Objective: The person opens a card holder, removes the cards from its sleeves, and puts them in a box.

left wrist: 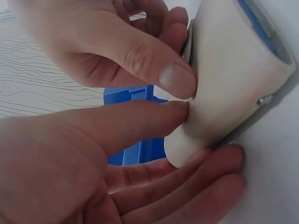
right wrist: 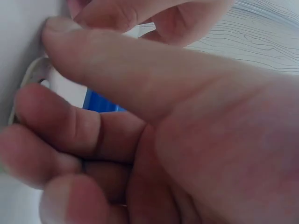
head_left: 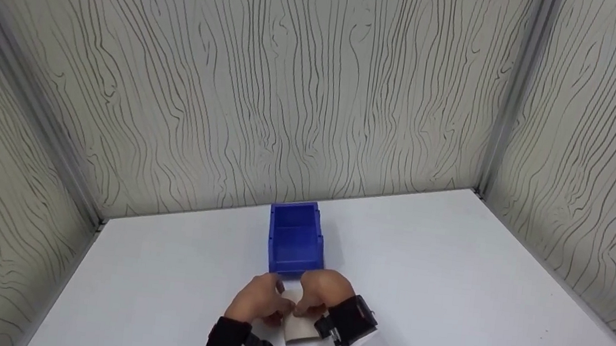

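Note:
A cream-coloured, pouch-like case (head_left: 300, 330) lies low over the white table between both hands. In the left wrist view, blue lining (left wrist: 258, 24) shows inside its open end, and a small metal stud (left wrist: 265, 100) sits on its side. My left hand (head_left: 257, 302) grips the case, thumb on top and fingers curled under its edge. From the other side my right hand (head_left: 328, 287) holds it, its thumb tip close beside the left thumb. The right wrist view shows the right hand's curled fingers (right wrist: 51, 121) at the case's edge; most of the case is hidden there.
Just beyond the hands stands a blue plastic bin (head_left: 295, 247) on the white table (head_left: 447, 270). Panels with a wood-grain line pattern (head_left: 295, 79) enclose the table at the back and both sides, joined by grey metal corner posts (head_left: 517, 92).

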Demonstrator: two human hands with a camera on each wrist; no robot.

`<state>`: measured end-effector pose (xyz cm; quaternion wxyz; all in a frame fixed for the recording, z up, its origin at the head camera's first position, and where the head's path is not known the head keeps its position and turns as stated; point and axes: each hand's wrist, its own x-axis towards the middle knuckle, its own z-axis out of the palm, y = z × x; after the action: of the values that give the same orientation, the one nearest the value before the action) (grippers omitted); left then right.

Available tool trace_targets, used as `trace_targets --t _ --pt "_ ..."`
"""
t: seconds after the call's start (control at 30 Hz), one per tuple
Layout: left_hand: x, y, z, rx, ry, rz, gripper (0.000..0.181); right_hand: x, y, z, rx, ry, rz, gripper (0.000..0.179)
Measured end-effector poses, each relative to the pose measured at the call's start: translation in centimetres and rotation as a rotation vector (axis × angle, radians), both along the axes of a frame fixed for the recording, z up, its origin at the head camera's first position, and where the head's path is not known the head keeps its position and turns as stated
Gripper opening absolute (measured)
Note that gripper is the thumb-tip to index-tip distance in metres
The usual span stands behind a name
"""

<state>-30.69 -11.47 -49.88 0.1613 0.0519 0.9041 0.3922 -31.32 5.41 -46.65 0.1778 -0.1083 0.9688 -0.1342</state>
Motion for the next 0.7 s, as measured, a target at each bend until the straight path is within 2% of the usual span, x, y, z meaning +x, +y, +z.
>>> trace_targets --t 0.4,0.7 --pt "0.0 0.0 0.0 0.019 0.001 0.001 0.033 -0.8 0.1 -0.1 0.039 -0.055 0.027 0.042" --pt "0.0 0.0 0.0 -0.001 0.012 -0.007 0.029 -1.1 0.1 -0.1 0.057 -0.092 0.057 0.033"
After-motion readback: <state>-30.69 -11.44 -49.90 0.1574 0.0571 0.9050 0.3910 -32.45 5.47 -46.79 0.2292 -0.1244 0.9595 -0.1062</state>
